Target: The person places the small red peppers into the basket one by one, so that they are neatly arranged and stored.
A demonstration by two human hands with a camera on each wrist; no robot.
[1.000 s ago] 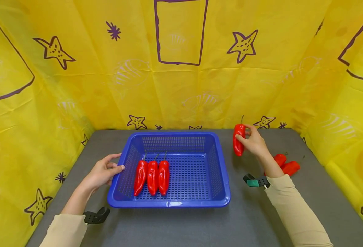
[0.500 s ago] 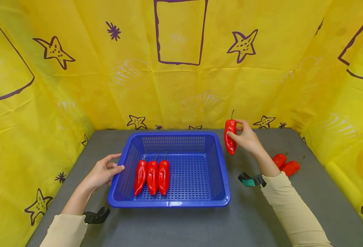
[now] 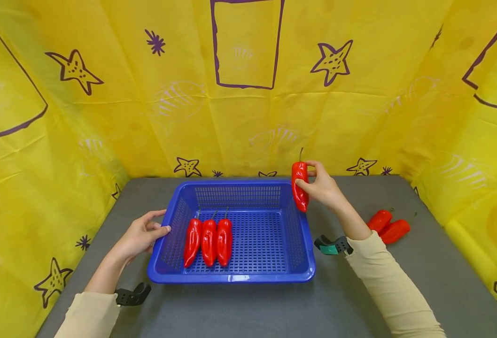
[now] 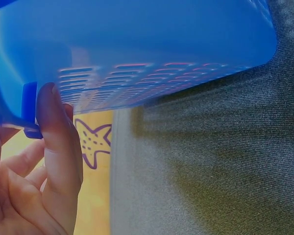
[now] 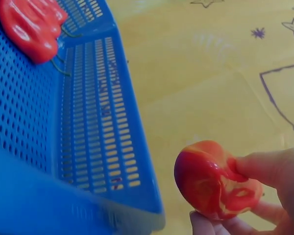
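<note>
A blue plastic basket (image 3: pixel 257 278) with perforated walls stands on the grey table. Three red peppers (image 3: pixel 208 243) lie side by side in its left half, stems toward the back. My left hand (image 3: pixel 140 237) grips the basket's left rim between thumb and fingers; the left wrist view shows the fingers (image 4: pixel 59 142) against the rim. In my right hand (image 3: pixel 324 188) a red pepper (image 3: pixel 300 188) is pinched upright, stem up, above the basket's right rim. From the right wrist view, the pepper's tip end (image 5: pixel 210 181) faces the camera beside the basket.
Two more red peppers (image 3: pixel 394 231) lie on the table (image 3: pixel 231 310) to the right, partly behind the right forearm. A yellow curtain (image 3: pixel 248 126) with starfish drawings encloses the back and both sides. Each wrist carries a black camera mount (image 3: pixel 134 295).
My right hand has moved left with the pepper, from beside the basket to over its right rim. The left hand, the basket and the peppers in it stay put.
</note>
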